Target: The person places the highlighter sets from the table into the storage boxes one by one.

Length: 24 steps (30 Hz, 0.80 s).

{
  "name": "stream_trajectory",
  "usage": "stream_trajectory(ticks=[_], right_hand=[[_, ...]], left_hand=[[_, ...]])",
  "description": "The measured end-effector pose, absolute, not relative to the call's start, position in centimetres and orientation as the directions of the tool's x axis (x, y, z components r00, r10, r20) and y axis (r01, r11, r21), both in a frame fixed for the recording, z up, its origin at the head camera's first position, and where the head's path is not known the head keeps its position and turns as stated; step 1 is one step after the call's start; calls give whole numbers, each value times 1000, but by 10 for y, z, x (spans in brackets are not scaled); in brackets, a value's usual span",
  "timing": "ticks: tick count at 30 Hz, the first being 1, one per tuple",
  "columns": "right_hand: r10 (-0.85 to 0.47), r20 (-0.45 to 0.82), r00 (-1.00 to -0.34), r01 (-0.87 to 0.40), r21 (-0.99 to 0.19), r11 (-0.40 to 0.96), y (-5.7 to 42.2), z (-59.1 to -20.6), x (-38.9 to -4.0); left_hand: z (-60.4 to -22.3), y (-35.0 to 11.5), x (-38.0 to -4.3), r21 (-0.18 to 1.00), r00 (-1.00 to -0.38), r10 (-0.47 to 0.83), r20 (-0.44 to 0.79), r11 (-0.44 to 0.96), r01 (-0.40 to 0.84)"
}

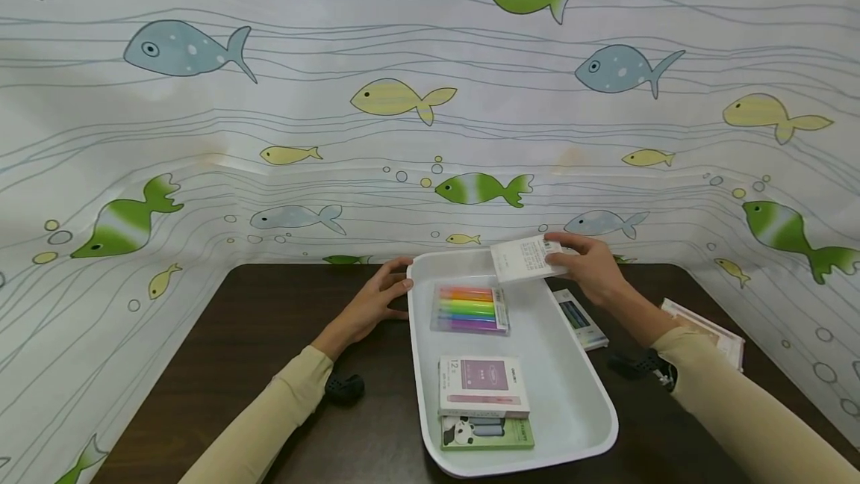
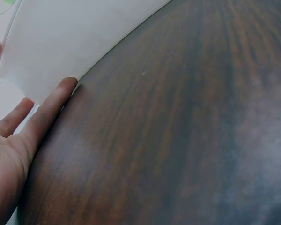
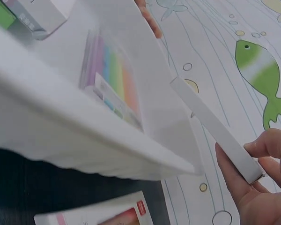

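My right hand [image 1: 591, 267] pinches a flat white box [image 1: 524, 260] with printed text on its face, between thumb and fingers. The box is tilted above the far right corner of a white tray [image 1: 571, 424]. In the right wrist view, the box's narrow edge [image 3: 220, 133] shows. My left hand [image 1: 372, 301] rests against the tray's far left side; its straight fingers [image 2: 49, 112] touch the outer wall. Inside the tray lie a clear pack of rainbow-coloured pens [image 1: 468, 310], a white-and-mauve box [image 1: 484, 385] and, partly under that, a green panda box [image 1: 490, 433].
Right of the tray, a white box with a dark picture [image 1: 581, 320] lies on the dark wooden table [image 1: 255, 364]. Farther right is another pale box [image 1: 712, 334], partly behind the right forearm. Fish-patterned sheeting [image 1: 403, 43] encloses the table's back and sides.
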State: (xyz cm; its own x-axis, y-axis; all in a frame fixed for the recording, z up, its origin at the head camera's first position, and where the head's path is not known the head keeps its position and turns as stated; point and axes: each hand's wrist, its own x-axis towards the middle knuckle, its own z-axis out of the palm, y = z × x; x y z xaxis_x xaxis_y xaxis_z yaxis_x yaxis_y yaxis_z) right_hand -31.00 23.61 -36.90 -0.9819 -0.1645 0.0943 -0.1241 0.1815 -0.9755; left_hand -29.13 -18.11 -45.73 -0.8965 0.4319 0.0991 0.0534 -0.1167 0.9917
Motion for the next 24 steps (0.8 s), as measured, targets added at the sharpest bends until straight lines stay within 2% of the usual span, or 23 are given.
stream_trajectory(ticks=[13, 24], right_hand=[[-196, 86, -977, -122, -975, 184, 209, -364, -303], [-239, 20, -971, -55, -989, 139, 187, -366, -300]], left_hand=[[-457, -182, -291, 992, -897, 430, 105, -111, 63], [-458, -182, -291, 993, -899, 427, 97, -107, 56]])
